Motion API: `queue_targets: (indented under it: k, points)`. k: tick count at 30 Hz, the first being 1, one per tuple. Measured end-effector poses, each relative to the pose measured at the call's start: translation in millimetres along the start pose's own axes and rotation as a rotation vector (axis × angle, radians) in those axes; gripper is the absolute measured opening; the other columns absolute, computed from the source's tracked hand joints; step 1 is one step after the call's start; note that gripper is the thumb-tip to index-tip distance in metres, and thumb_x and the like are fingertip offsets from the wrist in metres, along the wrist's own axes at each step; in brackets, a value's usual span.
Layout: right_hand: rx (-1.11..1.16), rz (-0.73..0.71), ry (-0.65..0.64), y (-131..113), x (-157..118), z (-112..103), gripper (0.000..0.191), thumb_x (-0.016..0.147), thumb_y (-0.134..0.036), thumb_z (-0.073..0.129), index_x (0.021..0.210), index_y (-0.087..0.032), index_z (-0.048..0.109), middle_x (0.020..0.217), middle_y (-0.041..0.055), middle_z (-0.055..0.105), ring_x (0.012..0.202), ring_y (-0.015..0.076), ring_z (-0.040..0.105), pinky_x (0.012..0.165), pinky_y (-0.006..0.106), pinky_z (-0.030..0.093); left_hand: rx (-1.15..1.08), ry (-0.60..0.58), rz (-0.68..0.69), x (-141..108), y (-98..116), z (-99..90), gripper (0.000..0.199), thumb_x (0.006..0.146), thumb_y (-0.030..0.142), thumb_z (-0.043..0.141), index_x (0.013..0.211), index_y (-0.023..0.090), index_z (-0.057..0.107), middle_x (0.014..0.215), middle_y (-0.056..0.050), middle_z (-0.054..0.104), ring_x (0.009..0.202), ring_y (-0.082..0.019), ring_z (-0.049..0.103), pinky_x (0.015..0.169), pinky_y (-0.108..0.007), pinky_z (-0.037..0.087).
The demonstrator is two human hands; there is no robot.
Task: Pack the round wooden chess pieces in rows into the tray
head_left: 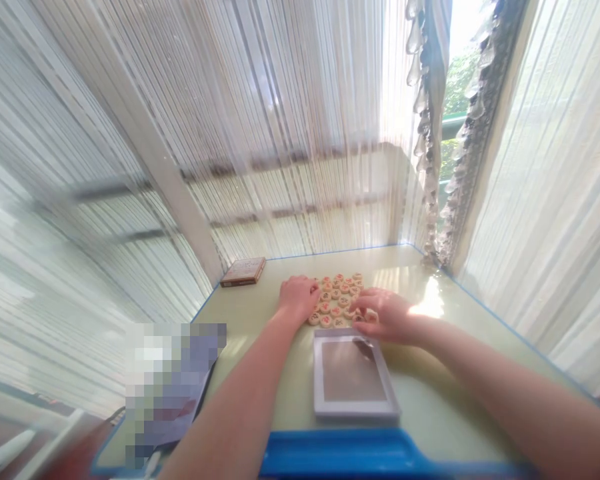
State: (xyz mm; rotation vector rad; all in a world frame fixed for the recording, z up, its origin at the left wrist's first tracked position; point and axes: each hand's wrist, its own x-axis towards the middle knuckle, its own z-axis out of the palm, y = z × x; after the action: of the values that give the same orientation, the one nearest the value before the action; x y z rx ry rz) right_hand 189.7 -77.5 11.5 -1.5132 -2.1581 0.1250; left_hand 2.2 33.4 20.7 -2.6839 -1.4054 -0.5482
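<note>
Several round wooden xiangqi pieces (335, 311) with red and black characters lie flat in a tight cluster on the table. My left hand (299, 298) rests along the cluster's left side, its fingers bent against the edge pieces. At the right side is my right hand (386, 315), fingers and thumb apart, over and beside the nearest pieces; some pieces are partly hidden beneath it. Neither hand shows a piece lifted off the table. Close in front of the cluster lies a shallow white box tray (320, 400) with a brown-grey inside and no pieces in it.
A flat brown box (243, 271) sits near the table's far left corner. On the left, a dark-edged device with a pixelated screen (180, 387) stands on the pale table (430, 393). A blue strip (340, 450) runs along the near edge. Sheer curtains (280, 133) hang around the table.
</note>
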Motion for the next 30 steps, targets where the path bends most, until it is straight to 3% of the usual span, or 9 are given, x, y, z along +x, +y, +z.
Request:
queue_targets:
  k: [3, 9, 12, 16, 18, 21, 25, 30]
  points:
    - [0.01, -0.042, -0.068, -7.8, -3.2, -0.5, 0.013, 0.071, -0.025, 0.054, 0.074, -0.024, 0.067, 0.071, 0.0015, 0.059, 0.071, 0.0154, 0.054, 0.066, 0.026, 0.043, -0.019, -0.016, -0.019, 1.5, 0.3, 1.3, 0.021, 0.079, 0.033, 0.048, 0.079, 0.023, 0.067, 0.087, -0.004, 0.065, 0.091, -0.022, 0.053, 0.083, -0.034, 0.038]
    - [0.038, 0.078, -0.112, 1.1, -3.4, -3.7, 0.015, 0.066, -0.017, 0.054, 0.074, -0.021, 0.066, 0.068, -0.0003, 0.058, 0.062, 0.012, 0.052, 0.055, 0.021, 0.039, -0.136, 0.012, -0.023, 4.5, -5.0, 6.8, 0.024, 0.076, 0.024, 0.052, 0.098, 0.02, 0.063, 0.094, -0.005, 0.064, 0.093, -0.02, 0.053, 0.085, -0.032, 0.04]
    - [0.027, 0.081, -0.071, 4.9, -1.9, -2.5, 0.015, 0.067, -0.018, 0.053, 0.075, -0.02, 0.065, 0.069, -0.0002, 0.057, 0.063, 0.0114, 0.052, 0.056, 0.021, 0.039, -0.304, 0.104, 0.02, 5.7, -4.5, 8.5, 0.022, 0.076, 0.018, 0.051, 0.093, 0.017, 0.064, 0.092, -0.006, 0.061, 0.085, -0.017, 0.055, 0.081, -0.029, 0.043]
    - [0.002, 0.105, -0.029, 6.9, 1.0, 1.9, 0.014, 0.07, -0.021, 0.052, 0.076, -0.021, 0.064, 0.071, 0.0, 0.059, 0.064, 0.0117, 0.052, 0.056, 0.021, 0.038, -0.69, 0.234, 0.005, 3.9, 3.5, 4.6, 0.021, 0.074, 0.022, 0.057, 0.093, 0.015, 0.064, 0.087, -0.005, 0.06, 0.077, -0.013, 0.057, 0.074, -0.026, 0.047]
    - [-0.013, 0.135, -0.017, 7.5, 1.7, 2.8, 0.013, 0.071, -0.022, 0.052, 0.076, -0.021, 0.064, 0.069, -0.0004, 0.059, 0.062, 0.0115, 0.052, 0.054, 0.021, 0.038, -0.909, 0.177, -0.048, 0.5, 8.7, 1.0, 0.028, 0.07, 0.025, 0.064, 0.096, 0.014, 0.062, 0.083, -0.005, 0.062, 0.075, -0.013, 0.058, 0.073, -0.027, 0.049]
    - [-0.01, 0.147, 0.059, 8.0, 1.8, 1.2, 0.017, 0.075, -0.03, 0.052, 0.084, -0.022, 0.064, 0.072, 0.0, 0.06, 0.062, 0.0117, 0.053, 0.054, 0.022, 0.039, -1.121, -0.031, -0.076, -6.5, 15.5, -3.9, 0.036, 0.064, 0.03, 0.07, 0.094, 0.013, 0.062, 0.084, -0.006, 0.063, 0.076, -0.015, 0.06, 0.069, -0.027, 0.05]
    - [0.046, 0.114, 0.223, 4.9, 2.1, 0.4, 0.034, 0.076, -0.044, 0.054, 0.101, -0.021, 0.06, 0.076, 0.0015, 0.06, 0.059, 0.0117, 0.053, 0.053, 0.023, 0.041, -1.235, -0.164, -0.125, -14.3, 22.6, -10.9, 0.039, 0.06, 0.03, 0.074, 0.091, 0.011, 0.061, 0.088, -0.008, 0.063, 0.078, -0.016, 0.06, 0.067, -0.027, 0.05]
    - [0.119, 0.063, 0.312, -3.8, 2.6, 10.7, 0.032, 0.075, -0.039, 0.059, 0.103, -0.024, 0.059, 0.079, 0.0001, 0.062, 0.052, 0.0084, 0.049, 0.051, 0.022, 0.042, -1.266, -0.271, -0.112, -20.2, 29.2, -21.3, 0.031, 0.059, 0.022, 0.073, 0.086, 0.011, 0.062, 0.078, -0.005, 0.063, 0.075, -0.014, 0.06, 0.071, -0.028, 0.048]
